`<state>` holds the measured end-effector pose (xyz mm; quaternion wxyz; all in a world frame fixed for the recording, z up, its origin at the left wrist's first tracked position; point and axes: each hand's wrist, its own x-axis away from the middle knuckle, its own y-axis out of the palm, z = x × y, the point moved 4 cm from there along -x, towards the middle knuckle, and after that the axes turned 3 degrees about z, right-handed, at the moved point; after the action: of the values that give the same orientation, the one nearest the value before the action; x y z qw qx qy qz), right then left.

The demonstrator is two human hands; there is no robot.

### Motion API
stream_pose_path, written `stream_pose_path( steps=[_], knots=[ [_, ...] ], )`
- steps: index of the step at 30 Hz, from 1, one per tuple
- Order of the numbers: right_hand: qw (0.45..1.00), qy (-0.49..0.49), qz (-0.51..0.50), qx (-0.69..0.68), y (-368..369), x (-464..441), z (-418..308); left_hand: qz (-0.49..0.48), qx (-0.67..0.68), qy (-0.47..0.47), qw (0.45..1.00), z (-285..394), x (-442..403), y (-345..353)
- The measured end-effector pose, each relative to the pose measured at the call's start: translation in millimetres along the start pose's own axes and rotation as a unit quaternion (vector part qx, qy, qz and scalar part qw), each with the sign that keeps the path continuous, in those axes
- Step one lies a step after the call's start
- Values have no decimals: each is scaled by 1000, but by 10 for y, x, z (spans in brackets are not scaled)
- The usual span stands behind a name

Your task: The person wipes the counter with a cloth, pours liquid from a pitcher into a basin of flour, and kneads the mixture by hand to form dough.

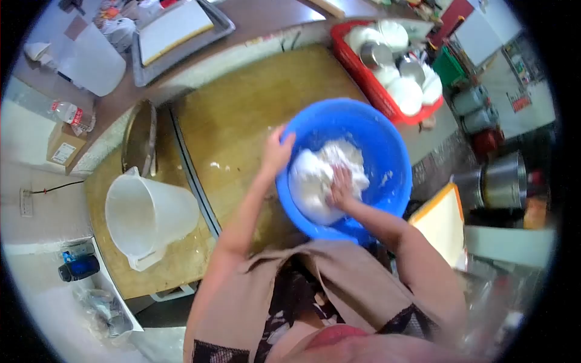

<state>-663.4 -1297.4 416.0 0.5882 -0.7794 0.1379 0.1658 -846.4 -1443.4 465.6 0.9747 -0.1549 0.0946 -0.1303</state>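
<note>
A large blue basin (381, 142) stands at the right side of the wooden worktop, tilted a little in view. Inside it lies a mound of white dough (311, 187), with loose white bits stuck to the basin wall. My left hand (278, 151) is closed over the basin's left rim, thumb toward the inside. My right hand (342, 186) reaches into the basin and presses on the dough, its fingers stretched out over the surface. The underside of that palm is hidden.
A white plastic bucket (181, 209) lies on its side at left, near a round lid (139, 136). Behind the basin, a red crate (387, 106) holds white rounded items and metal cups. A metal tray (225, 27) sits on the back ledge.
</note>
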Motion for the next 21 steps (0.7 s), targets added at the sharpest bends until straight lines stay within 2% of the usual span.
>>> stream_pose_path(
  steps=[1,2,3,4,5,7,8,10,11,13,16,17,19,20,21],
  knots=[
    [1000,15,15,11,23,-144,-32,-79,7,1,997,153,-176,-14],
    [999,40,-5,19,-44,-272,-143,-92,-13,26,995,99,-349,59],
    [996,22,56,63,37,-300,-165,-116,-61,27,991,217,-437,64],
    [994,64,37,81,-63,-408,-262,-80,-132,67,986,323,-459,43],
    [994,104,-13,42,-132,-470,-266,-85,-144,62,984,378,-428,18],
    [948,149,-226,-167,-632,-680,-258,-76,-129,12,989,445,-252,-100],
    [947,149,-233,-164,-807,-738,-220,-75,-124,5,989,400,-135,-119],
    [942,156,-290,-58,-1012,-782,-129,-20,1,-100,995,274,268,-303],
    [941,154,-295,-60,-1001,-885,-42,-17,-1,-106,994,225,423,-294],
    [931,261,-254,21,-832,-1190,347,100,66,-102,988,192,721,-302],
    [926,258,-274,-36,-32,-1451,767,82,96,-112,986,396,755,-328],
    [921,17,-386,48,137,-1494,590,94,65,-107,988,448,767,-341],
    [889,129,-387,-209,722,-1445,573,137,-19,-85,987,399,775,-337],
    [819,212,-415,-335,648,-1575,355,141,-5,-86,986,355,773,-328],
    [715,292,-442,-456,605,-1619,157,135,6,-92,987,369,686,-332]
  ],
)
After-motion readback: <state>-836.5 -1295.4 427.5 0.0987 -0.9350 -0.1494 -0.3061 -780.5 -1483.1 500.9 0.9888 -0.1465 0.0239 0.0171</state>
